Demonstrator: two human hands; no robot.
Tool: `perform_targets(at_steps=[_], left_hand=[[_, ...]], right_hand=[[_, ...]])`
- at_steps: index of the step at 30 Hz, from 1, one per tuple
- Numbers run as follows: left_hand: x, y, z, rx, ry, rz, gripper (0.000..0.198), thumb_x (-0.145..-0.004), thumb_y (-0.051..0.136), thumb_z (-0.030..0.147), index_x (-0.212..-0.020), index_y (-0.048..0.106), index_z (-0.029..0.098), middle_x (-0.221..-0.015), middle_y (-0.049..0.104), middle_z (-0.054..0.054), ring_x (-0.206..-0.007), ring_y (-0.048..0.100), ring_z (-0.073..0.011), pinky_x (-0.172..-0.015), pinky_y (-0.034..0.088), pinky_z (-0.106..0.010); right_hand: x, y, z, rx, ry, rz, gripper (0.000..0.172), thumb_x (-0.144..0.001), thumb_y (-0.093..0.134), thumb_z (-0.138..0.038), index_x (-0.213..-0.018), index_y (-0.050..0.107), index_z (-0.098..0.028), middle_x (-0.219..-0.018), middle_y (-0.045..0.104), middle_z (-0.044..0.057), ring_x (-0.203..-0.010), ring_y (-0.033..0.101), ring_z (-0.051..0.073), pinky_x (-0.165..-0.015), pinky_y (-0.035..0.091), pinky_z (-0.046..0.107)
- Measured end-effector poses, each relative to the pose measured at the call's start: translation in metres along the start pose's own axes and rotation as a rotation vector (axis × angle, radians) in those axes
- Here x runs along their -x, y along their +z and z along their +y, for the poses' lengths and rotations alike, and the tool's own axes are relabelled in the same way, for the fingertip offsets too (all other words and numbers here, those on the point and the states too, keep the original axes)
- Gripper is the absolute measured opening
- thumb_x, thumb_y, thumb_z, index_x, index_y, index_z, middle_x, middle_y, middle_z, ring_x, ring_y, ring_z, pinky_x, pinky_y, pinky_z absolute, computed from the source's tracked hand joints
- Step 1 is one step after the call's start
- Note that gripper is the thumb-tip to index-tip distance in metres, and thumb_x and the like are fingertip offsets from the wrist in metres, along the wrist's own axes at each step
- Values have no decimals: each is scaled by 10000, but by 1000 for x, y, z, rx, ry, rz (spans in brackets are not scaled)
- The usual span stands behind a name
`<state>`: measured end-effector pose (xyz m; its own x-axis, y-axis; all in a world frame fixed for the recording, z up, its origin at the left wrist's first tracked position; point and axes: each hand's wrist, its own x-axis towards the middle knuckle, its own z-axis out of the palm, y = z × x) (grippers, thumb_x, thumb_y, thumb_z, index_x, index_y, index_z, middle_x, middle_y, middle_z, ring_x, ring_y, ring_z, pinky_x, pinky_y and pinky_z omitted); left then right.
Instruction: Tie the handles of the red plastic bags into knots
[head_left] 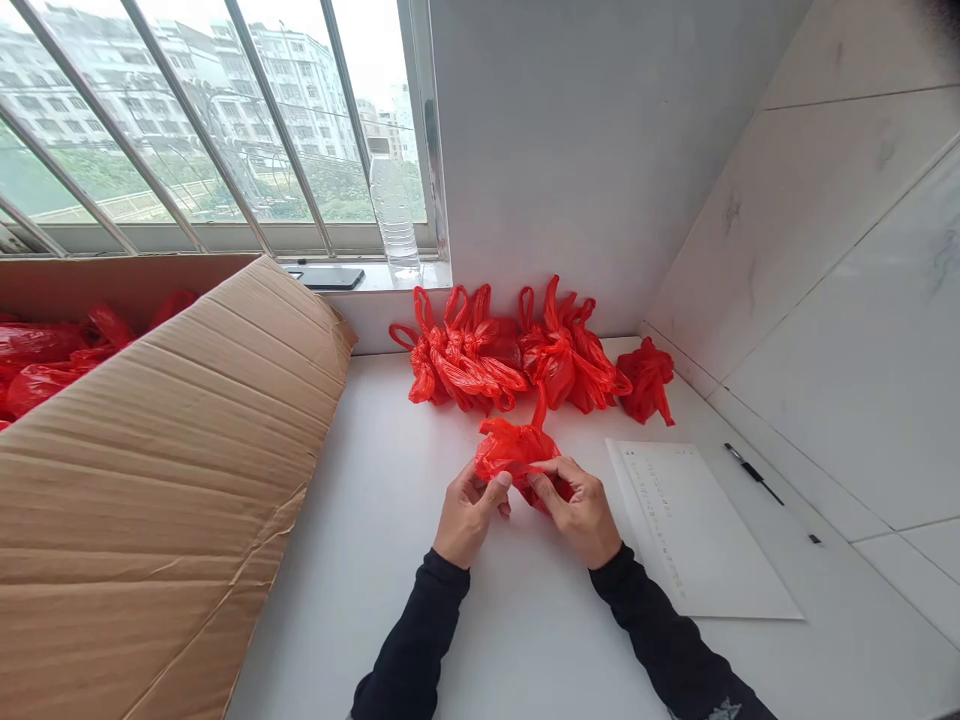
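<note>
A red plastic bag [517, 445] with a handle sticking up is between my hands, over the white tabletop [375, 520]. My left hand [469, 510] pinches its near left side between thumb and fingers. On the near right side, my right hand [577, 505] grips the thin red plastic with thumb and forefinger. What the bag contains is hidden. Just beyond it, several tied red plastic bags [469, 350] stand in a row against the wall, with more red bags [566, 350] beside them and a single red bag [646, 380] at the right end.
On the left a cardboard box [172, 480] holds several red bags [52, 360]. To my right lie written paper sheets [697, 530], a black pen [752, 472] and its cap [815, 539]. A water bottle [395, 220] and a phone [330, 278] rest on the windowsill.
</note>
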<state>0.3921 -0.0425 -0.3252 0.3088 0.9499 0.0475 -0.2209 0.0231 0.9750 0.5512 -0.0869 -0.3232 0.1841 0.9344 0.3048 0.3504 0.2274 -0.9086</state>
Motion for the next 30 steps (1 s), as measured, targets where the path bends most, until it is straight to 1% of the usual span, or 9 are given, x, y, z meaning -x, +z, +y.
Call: perform_targets(at_steps=[5, 10, 12, 15, 17, 19, 22, 26, 30], left_hand=[[-3, -3, -5, 6, -26, 100, 422, -745, 743, 551, -747, 601, 153, -528, 504, 61, -366, 412, -60, -386, 315, -211], [-3, -4, -8, 8, -22, 174, 391, -721, 783, 499, -666, 600, 157, -470, 464, 75, -375, 364, -51, -399, 293, -208], [-2, -3, -7, 16, -2, 191, 350, -710, 801, 463, -687, 640, 153, -554, 544, 49, -465, 443, -68, -469, 378, -207], [-1, 0, -3, 39, 43, 98, 275, -720, 811, 389, -847, 717, 163, -833, 682, -15, -736, 601, -137, -719, 506, -249], [0, 1, 0, 66, 67, 19, 286, -748, 794, 355, -960, 728, 174, -963, 709, -44, -883, 632, -181, -842, 510, -289], [1, 2, 0, 92, 69, -7, 285, -779, 768, 355, -993, 728, 171, -968, 723, -56, -921, 642, -201, -872, 506, -308], [1, 2, -1, 109, 41, 16, 278, -795, 751, 386, -944, 732, 153, -883, 728, -49, -862, 643, -196, -835, 506, -305], [2, 1, 2, 126, -32, 43, 313, -769, 762, 445, -816, 719, 138, -755, 696, -19, -698, 599, -154, -691, 483, -269], [4, -4, 9, 151, -122, -44, 333, -724, 797, 448, -784, 721, 129, -721, 690, -17, -628, 582, -139, -623, 467, -257]], right_hand=[[4, 6, -1, -206, 171, -86, 307, -892, 634, -463, -986, 710, -181, -804, 693, 34, -687, 602, 175, -671, 488, 311], [3, 5, -1, -382, 194, -157, 279, -887, 655, -433, -964, 723, -174, -809, 699, 28, -708, 599, 164, -704, 482, 305], [2, 4, 0, -458, 211, -160, 259, -883, 667, -416, -967, 731, -179, -804, 701, 23, -720, 604, 161, -708, 484, 296], [0, 3, 2, -579, 247, -143, 249, -871, 684, -401, -992, 739, -191, -807, 709, 16, -744, 622, 162, -721, 492, 284], [-1, 3, 4, -632, 273, -137, 250, -858, 696, -396, -1001, 737, -195, -809, 711, 15, -744, 627, 162, -718, 494, 278], [-1, 3, 5, -652, 293, -145, 258, -846, 705, -391, -1011, 728, -194, -811, 709, 17, -740, 627, 166, -714, 497, 281], [0, 3, 3, -646, 302, -189, 260, -851, 687, -385, -1020, 705, -189, -787, 689, 15, -720, 614, 168, -700, 498, 288], [3, 0, -2, -608, 268, -311, 195, -866, 649, -377, -919, 668, -190, -763, 646, 0, -670, 569, 146, -657, 483, 273], [7, -2, -4, -573, 225, -396, 228, -834, 681, -383, -965, 638, -202, -857, 661, 17, -771, 601, 177, -739, 512, 311]])
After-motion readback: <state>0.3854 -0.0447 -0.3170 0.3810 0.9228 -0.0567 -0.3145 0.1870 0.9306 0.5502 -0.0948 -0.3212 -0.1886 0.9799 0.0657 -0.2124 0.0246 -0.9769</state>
